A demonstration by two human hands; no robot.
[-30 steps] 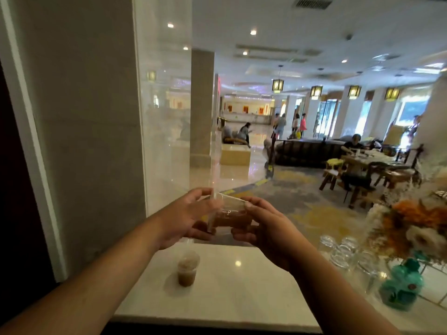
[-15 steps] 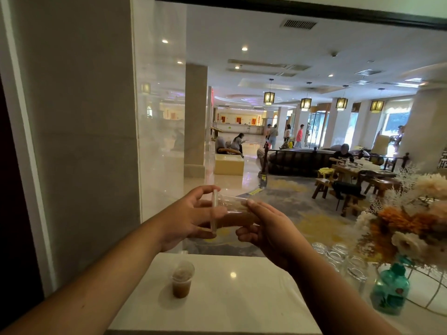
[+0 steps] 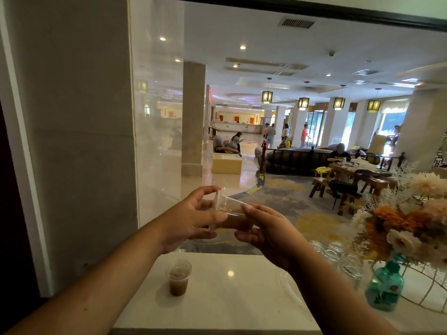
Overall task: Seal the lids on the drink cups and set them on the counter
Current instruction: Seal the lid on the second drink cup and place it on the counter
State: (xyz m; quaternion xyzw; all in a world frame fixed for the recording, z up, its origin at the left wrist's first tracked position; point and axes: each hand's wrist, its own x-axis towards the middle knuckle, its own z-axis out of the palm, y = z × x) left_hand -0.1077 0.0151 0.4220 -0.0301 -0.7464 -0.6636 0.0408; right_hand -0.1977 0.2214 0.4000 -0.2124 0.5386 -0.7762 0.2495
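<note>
Holding: both hands grip a lidded cup (image 3: 232, 215) on its side, brown drink inside
Left hand (image 3: 191, 221): fingers on lid (image 3: 216, 209)
Right hand (image 3: 271, 234): wrapped round base
Counter (image 3: 232, 298), left edge: second cup (image 3: 178, 278), upright, lidded, brown drink
Writing: none legible

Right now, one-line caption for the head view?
Both hands hold a lidded drink cup sideways above the counter; a second cup stands below.

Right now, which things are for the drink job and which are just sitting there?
For the job:
held cup, tipped sideways
left hand at its lid
right hand
lidded cup
counter

Just sitting there:
empty glasses
flowers
green bottle
</note>
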